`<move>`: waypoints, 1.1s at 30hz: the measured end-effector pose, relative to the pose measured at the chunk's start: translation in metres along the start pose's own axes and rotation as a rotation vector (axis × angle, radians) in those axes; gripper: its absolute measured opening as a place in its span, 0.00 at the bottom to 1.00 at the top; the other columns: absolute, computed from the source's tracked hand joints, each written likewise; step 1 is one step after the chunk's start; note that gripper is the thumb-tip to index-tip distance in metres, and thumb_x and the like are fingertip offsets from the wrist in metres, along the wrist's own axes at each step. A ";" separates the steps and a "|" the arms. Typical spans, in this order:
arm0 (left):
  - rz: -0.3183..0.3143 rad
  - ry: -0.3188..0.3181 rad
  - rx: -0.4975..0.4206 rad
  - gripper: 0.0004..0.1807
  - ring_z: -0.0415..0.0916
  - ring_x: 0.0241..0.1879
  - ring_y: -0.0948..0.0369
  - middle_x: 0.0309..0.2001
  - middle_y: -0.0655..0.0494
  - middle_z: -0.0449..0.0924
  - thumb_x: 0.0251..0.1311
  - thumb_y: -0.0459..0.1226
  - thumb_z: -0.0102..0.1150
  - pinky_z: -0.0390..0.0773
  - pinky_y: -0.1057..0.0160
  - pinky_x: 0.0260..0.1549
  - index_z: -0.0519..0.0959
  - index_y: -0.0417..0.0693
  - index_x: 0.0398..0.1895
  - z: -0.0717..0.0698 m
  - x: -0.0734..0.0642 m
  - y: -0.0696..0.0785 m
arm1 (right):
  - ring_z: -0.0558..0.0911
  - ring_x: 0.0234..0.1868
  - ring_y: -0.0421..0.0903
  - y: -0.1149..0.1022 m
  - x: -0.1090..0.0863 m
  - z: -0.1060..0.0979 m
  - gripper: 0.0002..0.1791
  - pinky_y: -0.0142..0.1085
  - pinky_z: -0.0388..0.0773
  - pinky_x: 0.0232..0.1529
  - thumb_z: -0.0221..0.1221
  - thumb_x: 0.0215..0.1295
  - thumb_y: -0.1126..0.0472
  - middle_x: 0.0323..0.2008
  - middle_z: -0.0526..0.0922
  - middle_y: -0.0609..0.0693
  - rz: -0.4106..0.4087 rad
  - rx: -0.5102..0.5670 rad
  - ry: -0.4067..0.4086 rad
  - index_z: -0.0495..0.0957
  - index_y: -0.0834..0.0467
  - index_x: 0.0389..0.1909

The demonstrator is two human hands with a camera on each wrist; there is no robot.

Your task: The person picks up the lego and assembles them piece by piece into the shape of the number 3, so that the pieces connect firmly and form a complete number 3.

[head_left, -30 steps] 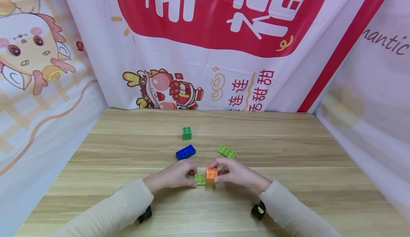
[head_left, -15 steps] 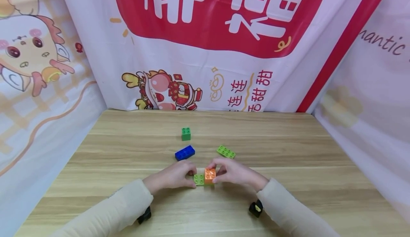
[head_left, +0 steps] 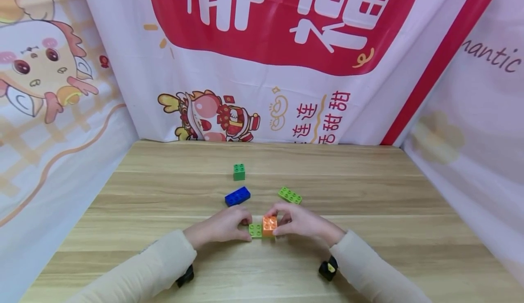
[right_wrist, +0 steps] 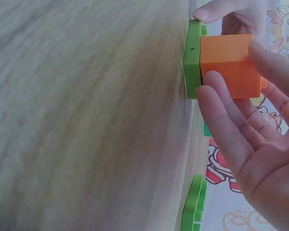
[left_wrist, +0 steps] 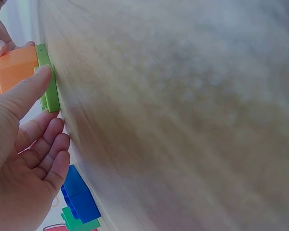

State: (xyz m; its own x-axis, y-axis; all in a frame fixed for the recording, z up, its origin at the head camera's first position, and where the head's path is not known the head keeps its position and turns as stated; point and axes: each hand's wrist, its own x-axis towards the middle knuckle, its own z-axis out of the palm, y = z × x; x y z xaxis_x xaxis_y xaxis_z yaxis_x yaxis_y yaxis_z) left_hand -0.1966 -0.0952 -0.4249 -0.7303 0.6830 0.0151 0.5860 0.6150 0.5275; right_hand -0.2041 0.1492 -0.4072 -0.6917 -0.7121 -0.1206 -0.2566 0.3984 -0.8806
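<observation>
A light green building brick (head_left: 255, 231), low and flat with studs on top, lies on the table in front of me. My left hand (head_left: 227, 224) pinches its left end between thumb and fingers. On its right half sits a taller orange building brick (head_left: 269, 225), which my right hand (head_left: 304, 222) holds between thumb and fingers. Seen from the right wrist, the orange brick (right_wrist: 230, 65) stands against the studded side of the green brick (right_wrist: 192, 62). In the left wrist view the left thumb covers part of the green brick (left_wrist: 52, 94).
Beyond the hands lie a blue brick (head_left: 237, 196) and a second light green brick (head_left: 289, 195). Farther back stands a small dark green brick (head_left: 239, 172). The wooden table (head_left: 348, 175) ends at a printed cloth (head_left: 229, 75) hanging behind it.
</observation>
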 end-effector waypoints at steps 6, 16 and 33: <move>0.006 0.000 -0.006 0.14 0.67 0.31 0.64 0.30 0.63 0.72 0.48 0.43 0.69 0.70 0.68 0.31 0.78 0.46 0.34 0.000 0.000 0.000 | 0.78 0.38 0.48 0.002 0.000 -0.001 0.19 0.40 0.76 0.38 0.63 0.57 0.62 0.46 0.75 0.46 0.003 0.017 -0.007 0.74 0.50 0.50; 0.007 -0.002 -0.017 0.14 0.68 0.31 0.64 0.30 0.62 0.73 0.47 0.43 0.69 0.70 0.68 0.31 0.78 0.46 0.34 0.001 0.002 -0.002 | 0.78 0.38 0.51 0.000 0.000 -0.004 0.20 0.39 0.76 0.38 0.63 0.57 0.63 0.45 0.76 0.48 -0.033 0.009 -0.021 0.73 0.54 0.51; -0.010 -0.013 -0.018 0.14 0.68 0.31 0.64 0.31 0.62 0.73 0.48 0.43 0.69 0.71 0.68 0.32 0.78 0.45 0.35 0.000 0.002 0.000 | 0.78 0.39 0.49 -0.002 0.000 -0.016 0.25 0.39 0.76 0.41 0.62 0.59 0.62 0.48 0.72 0.61 -0.064 -0.020 0.011 0.69 0.63 0.56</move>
State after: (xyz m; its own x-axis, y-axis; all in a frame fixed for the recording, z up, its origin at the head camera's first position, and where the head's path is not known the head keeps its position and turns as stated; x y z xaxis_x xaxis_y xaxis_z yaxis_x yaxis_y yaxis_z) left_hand -0.1979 -0.0941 -0.4246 -0.7314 0.6819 -0.0010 0.5723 0.6147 0.5428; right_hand -0.2145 0.1576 -0.3986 -0.6808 -0.7300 -0.0593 -0.3140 0.3640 -0.8769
